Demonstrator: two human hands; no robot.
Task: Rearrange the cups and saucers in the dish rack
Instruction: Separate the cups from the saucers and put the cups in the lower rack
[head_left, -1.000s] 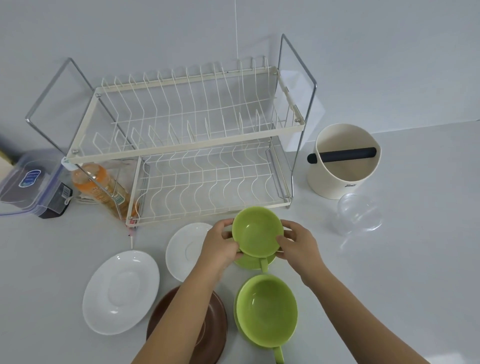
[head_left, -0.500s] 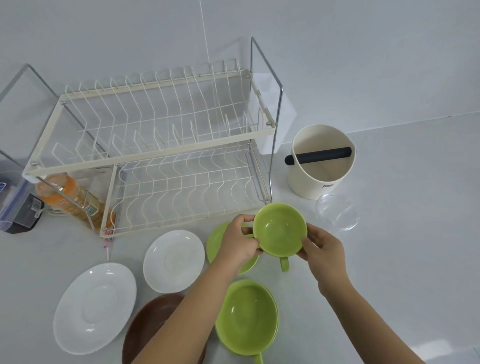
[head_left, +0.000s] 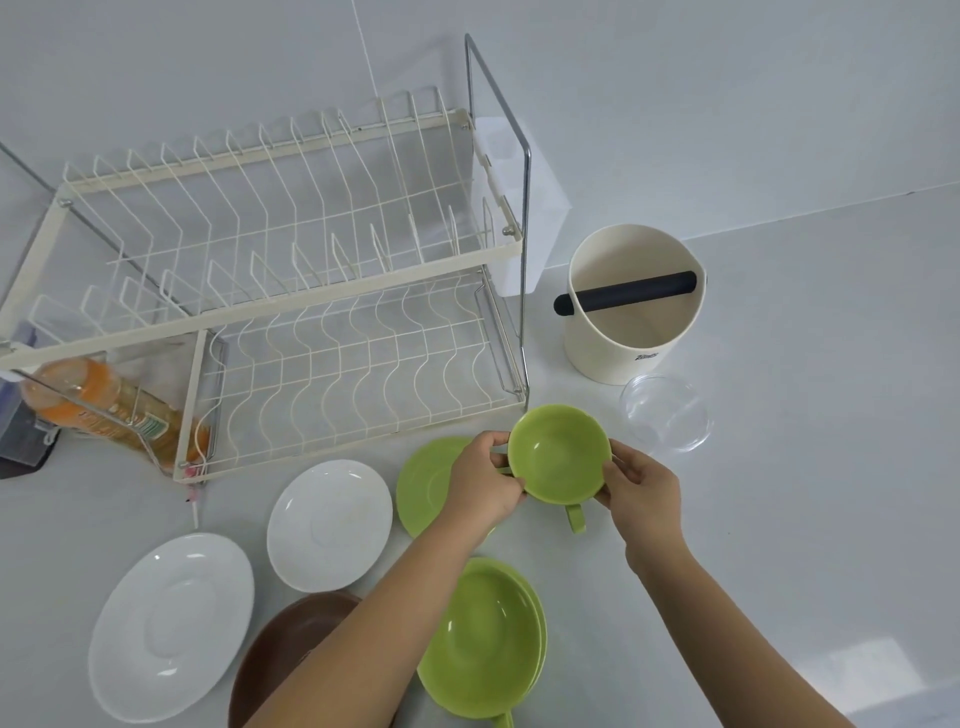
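Both hands hold a green cup (head_left: 558, 454) just in front of the right end of the white wire dish rack (head_left: 270, 312), handle pointing toward me. My left hand (head_left: 480, 480) grips its left rim, my right hand (head_left: 641, 486) its right side. A green saucer (head_left: 426, 483) lies on the counter under my left hand. A second green cup (head_left: 480, 639) sits on its saucer nearer to me. Two white saucers (head_left: 330, 525) (head_left: 169, 626) and a brown saucer (head_left: 291, 654) lie to the left. Both tiers of the rack hold no dishes.
A cream canister with a black bar (head_left: 634, 306) stands right of the rack, a clear plastic lid (head_left: 665, 413) in front of it. An orange bottle (head_left: 104, 405) lies at the rack's left end beside a plastic box (head_left: 21, 431). White wall behind.
The green cup has been lifted off its green saucer and carried a little to the right, leaving the saucer bare. The view has shifted, so the rack sits further left.
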